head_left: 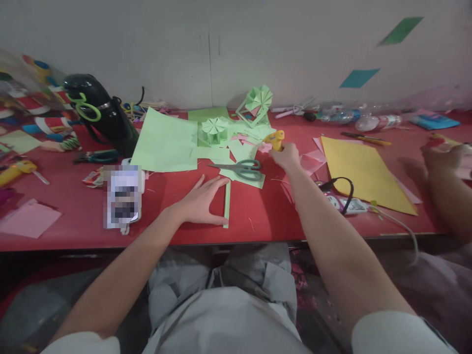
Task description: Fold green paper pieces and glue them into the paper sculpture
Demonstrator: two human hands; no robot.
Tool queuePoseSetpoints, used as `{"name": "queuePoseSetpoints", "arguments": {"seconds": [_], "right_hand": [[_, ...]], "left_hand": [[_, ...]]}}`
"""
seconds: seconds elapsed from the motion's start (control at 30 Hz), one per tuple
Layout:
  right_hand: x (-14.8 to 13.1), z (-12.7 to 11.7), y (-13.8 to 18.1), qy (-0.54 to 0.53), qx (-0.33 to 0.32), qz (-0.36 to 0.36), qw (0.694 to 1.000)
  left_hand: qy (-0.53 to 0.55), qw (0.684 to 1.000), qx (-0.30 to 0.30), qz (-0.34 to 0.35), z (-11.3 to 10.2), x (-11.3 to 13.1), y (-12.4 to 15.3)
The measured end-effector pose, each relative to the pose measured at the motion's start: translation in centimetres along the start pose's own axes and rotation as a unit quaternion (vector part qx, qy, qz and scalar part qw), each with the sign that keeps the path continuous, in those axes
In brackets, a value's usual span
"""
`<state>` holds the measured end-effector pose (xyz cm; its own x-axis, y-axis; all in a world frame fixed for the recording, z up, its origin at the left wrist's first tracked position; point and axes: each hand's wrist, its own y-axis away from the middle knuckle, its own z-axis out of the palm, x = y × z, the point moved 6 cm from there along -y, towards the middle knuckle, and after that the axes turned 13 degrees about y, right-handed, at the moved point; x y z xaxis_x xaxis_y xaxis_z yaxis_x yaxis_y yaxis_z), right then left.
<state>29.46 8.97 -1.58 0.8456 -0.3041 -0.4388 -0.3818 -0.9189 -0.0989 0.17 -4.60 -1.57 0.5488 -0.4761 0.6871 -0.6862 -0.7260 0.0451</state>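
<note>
My left hand (201, 200) rests on the red table, thumb and fingers spread apart, with their tips on the two ends of a narrow green paper strip (226, 204). My right hand (286, 157) is closed around a yellow hot glue gun (275, 139) beside the paper scraps; part of it is hidden by the hand. Between the hands lie grey-green scissors (245, 169) on green paper pieces. Behind them stand a folded green paper wheel (216, 129) and a larger green paper structure with a similar wheel (258, 101).
On the left are a phone (123, 196), pliers (98, 156), a black bottle (101, 113) and another yellow glue gun (18, 171). Yellow paper (365, 172) and a power strip (352, 205) lie to the right. Another person's hand (444, 156) is at the far right.
</note>
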Motion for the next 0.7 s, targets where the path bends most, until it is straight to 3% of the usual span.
{"name": "queuePoseSetpoints", "arguments": {"seconds": [0.13,0.27,0.5,0.6,0.7], "right_hand": [[-0.9,-2.8,2.7,-0.065,0.057,-0.017,0.996],[-1.1,-4.0,7.6,-0.087,-0.062,-0.079,0.991],[-0.9,-2.5,14.2,-0.113,-0.241,-0.155,0.951],[-2.0,-1.6,15.3,-0.112,-0.28,-0.198,0.933],[-2.7,-1.3,15.7,-0.108,-0.279,-0.202,0.933]], "left_hand": [[0.004,1.0,0.0,-0.004,0.0,-0.2,0.0],[0.011,1.0,0.0,-0.006,0.1,-0.5,0.0],[0.007,1.0,0.0,-0.007,0.2,-0.6,0.0],[0.009,1.0,0.004,-0.003,0.2,-0.6,0.0],[0.011,1.0,0.007,-0.002,0.2,-0.6,0.0]]}}
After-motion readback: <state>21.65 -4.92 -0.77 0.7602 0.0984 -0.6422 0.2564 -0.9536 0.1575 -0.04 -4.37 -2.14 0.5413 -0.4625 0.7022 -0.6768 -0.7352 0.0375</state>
